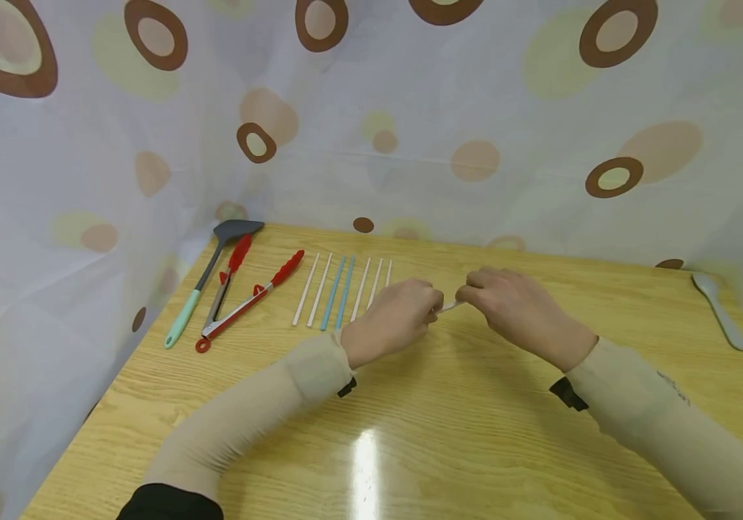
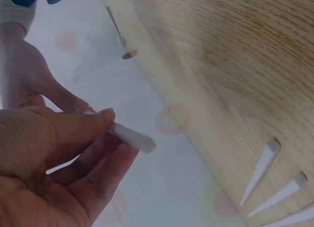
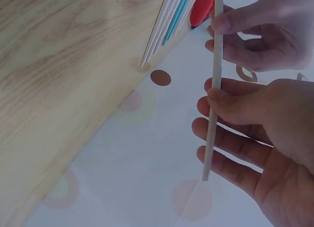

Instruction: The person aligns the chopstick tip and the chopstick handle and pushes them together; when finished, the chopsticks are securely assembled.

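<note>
Both hands hold a white chopstick (image 3: pixel 211 138) between them above the table. My left hand (image 1: pixel 393 321) pinches it between thumb and fingers; in the left wrist view its thick end sticks out past the fingertips. To the right, my right hand (image 1: pixel 515 310) pinches the same stick, its thumb lying across it in the right wrist view and the other fingers spread behind. A short stretch of the stick shows between the hands in the head view. Left of the hands lies a row of several white chopsticks (image 1: pixel 306 289) and a pair of blue chopsticks (image 1: pixel 333 292).
At the table's left lie red-tipped tongs (image 1: pixel 241 309), spread apart, and a dark spatula (image 1: pixel 205 271) with a mint handle. A grey spoon (image 1: pixel 720 310) lies near the right edge. Dotted white cloth (image 1: pixel 423 202) hangs behind the wooden table (image 1: pixel 449 448).
</note>
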### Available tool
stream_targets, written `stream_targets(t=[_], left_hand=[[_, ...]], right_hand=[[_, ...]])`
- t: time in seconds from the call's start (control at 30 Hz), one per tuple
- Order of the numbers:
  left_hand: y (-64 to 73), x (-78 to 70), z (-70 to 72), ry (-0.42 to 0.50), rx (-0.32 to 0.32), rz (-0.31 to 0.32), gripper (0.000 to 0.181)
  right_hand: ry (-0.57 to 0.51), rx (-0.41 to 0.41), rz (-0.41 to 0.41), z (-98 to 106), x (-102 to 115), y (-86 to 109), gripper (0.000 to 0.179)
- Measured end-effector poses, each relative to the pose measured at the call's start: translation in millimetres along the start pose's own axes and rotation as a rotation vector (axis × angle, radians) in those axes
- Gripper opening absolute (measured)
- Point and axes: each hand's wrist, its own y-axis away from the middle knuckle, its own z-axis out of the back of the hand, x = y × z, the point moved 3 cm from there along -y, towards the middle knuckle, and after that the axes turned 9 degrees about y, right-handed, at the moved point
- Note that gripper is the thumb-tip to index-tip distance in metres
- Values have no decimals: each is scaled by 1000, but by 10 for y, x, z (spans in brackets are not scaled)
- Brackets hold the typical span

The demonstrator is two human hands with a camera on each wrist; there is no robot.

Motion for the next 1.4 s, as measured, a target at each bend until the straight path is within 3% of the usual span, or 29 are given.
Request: stream_targets(t=[0.17,0.33,0.4,0.5,0.57,0.63,0.77,0.83,1.07,1.23,1.4], left_hand=[[4,73,11,199,-2,52,10],[14,156,41,304,-34,64,11],[13,187,57,346,-44,74,12],[4,229,67,434,-56,94,15],[-2,245,72,502,-58,106,15],[-8,260,69,581,-57,129,15],[-27,291,70,712,-50,191,11],[-36,309,63,771,-46,213,10],[-34,376,18,904,-48,272,11],[-26,436,-43,970,-16,330,9],[-24,507,-99,993,19,345,6]], right_hand=[[-35,-64,-2,23,-52,-59,22],[-131,-167,-70,70,-128,-99,33],[-190,-229,-152,92,-165,-109,43],[-331,-295,-362,119,-234,-96,58],[-475,-271,-511,118,-272,-68,63],[-647,-197,-633,95,-294,-51,63],[-918,-23,-762,3,-283,-71,62],[-1031,-4,-791,-57,-271,-99,62],[-1420,-64,-873,-328,-279,-214,53],[-1558,-9,-940,-505,-273,-286,46],[-1629,35,-975,-704,-258,-345,36]])
